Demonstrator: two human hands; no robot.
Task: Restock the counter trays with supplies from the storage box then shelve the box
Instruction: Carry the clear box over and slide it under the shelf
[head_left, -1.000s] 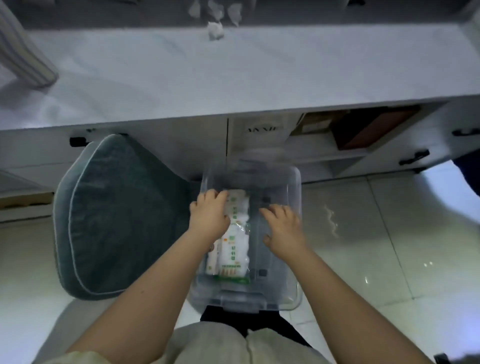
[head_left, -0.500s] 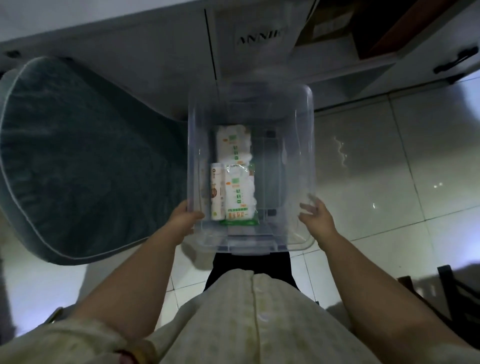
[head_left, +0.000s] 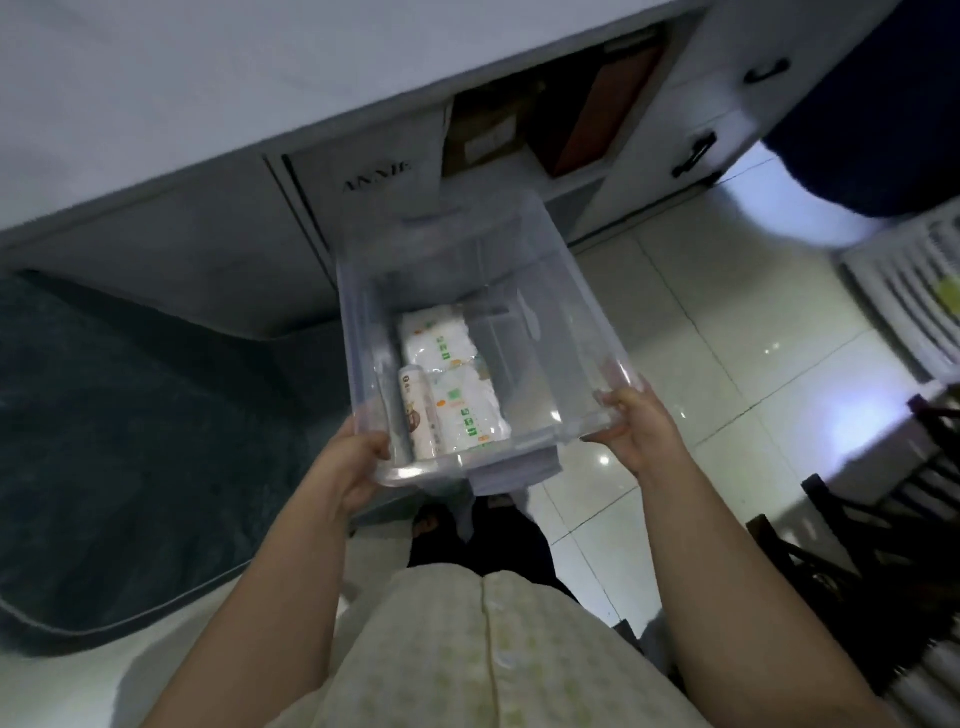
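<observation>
A clear plastic storage box (head_left: 545, 291) is held up off the floor, tilted a little to the right. My left hand (head_left: 349, 467) grips its near left corner. My right hand (head_left: 636, 426) grips the near right corner. Inside lie two white packs with green and orange print (head_left: 452, 379) and a small white bottle (head_left: 415, 415) along their left side. The white counter (head_left: 208, 78) runs across the top, and no trays show on it. Below it is an open shelf (head_left: 566, 176) in the cabinet.
A dark green cushioned chair (head_left: 130, 441) stands on the left by the cabinet. Brown boxes (head_left: 597, 114) fill the open shelf. Drawers with black handles (head_left: 693, 153) are on the right. Dark chair parts (head_left: 883, 545) and a white slatted object (head_left: 914, 301) stand at the right edge.
My hands left the packs, took the box by its near corners and raised it off the floor. The view has swung down and right.
</observation>
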